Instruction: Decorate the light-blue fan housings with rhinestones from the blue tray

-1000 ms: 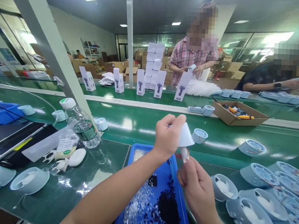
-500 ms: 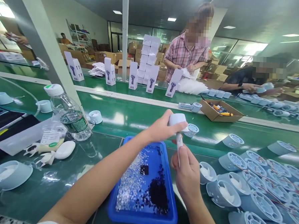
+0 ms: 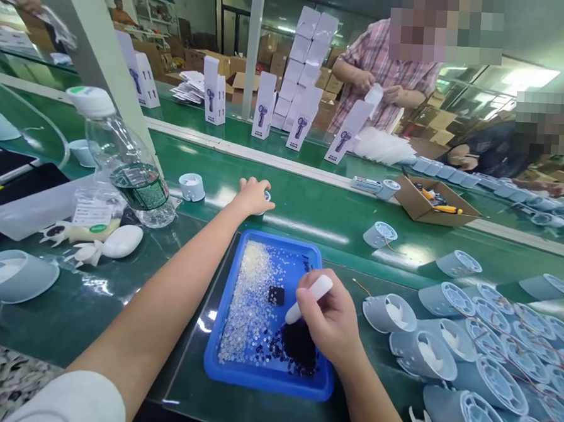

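Observation:
My left hand (image 3: pixel 252 198) reaches out over the green surface, its fingers around a light blue fan housing (image 3: pixel 267 196) that is mostly hidden beneath them. My right hand (image 3: pixel 330 317) grips a white pen-like stick (image 3: pixel 309 299), its lower end at the pile of small black parts (image 3: pixel 298 347) in a blue tray (image 3: pixel 269 386). Tiny clear, bead-like pieces (image 3: pixel 243 310) fill the tray's left side, and a small black square (image 3: pixel 276 296) lies between the two kinds.
Many light blue housings (image 3: pixel 490 385) crowd the right side, several with white fan blades inside. On the left stand a water bottle (image 3: pixel 139 178) and a white mouse-shaped object (image 3: pixel 123 241). Across the belt are printed boxes (image 3: pixel 263 109), a cardboard tray (image 3: pixel 433 203) and co-workers.
My hands have moved apart. The left went left with a housing, down to the green surface; the right lowered the white stick from the housing to the black parts. My view has tilted down.

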`<state>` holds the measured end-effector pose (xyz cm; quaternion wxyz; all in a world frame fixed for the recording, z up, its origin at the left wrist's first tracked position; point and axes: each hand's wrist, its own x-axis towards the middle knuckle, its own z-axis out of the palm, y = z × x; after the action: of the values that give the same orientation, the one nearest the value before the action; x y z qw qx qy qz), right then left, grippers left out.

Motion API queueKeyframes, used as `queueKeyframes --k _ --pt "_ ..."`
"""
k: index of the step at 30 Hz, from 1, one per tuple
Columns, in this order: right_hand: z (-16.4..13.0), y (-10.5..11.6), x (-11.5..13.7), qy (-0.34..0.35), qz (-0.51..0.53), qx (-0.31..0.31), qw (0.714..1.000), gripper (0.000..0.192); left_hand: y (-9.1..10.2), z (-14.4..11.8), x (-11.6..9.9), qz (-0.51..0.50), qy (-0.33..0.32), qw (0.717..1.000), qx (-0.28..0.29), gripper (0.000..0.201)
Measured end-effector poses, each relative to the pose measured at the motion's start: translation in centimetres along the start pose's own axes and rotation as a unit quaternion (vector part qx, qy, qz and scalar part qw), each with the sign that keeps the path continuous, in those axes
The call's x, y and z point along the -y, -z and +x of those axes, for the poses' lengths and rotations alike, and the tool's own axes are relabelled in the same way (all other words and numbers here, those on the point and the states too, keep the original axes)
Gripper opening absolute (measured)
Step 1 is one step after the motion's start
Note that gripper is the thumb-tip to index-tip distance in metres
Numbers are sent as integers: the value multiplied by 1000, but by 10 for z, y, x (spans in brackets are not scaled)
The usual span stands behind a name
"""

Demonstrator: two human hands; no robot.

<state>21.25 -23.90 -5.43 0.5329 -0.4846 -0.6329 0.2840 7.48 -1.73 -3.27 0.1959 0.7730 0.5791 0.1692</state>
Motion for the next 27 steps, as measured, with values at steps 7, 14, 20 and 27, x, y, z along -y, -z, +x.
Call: queueKeyframes --k 7,14,20,27 --pt "-1 0 0 13 -61 28 998 18 32 3 8 8 113 986 -124 44" --pt "-2 1 -1 24 -88 45 995 16 54 2 27 -15 179 970 -162 36" --pt "-3 0 -2 36 -90 30 995 17 56 4 36 -13 202 963 -175 32" --pt "-4 0 -7 65 -136 -23 988 18 53 6 48 -1 255 954 -160 44"
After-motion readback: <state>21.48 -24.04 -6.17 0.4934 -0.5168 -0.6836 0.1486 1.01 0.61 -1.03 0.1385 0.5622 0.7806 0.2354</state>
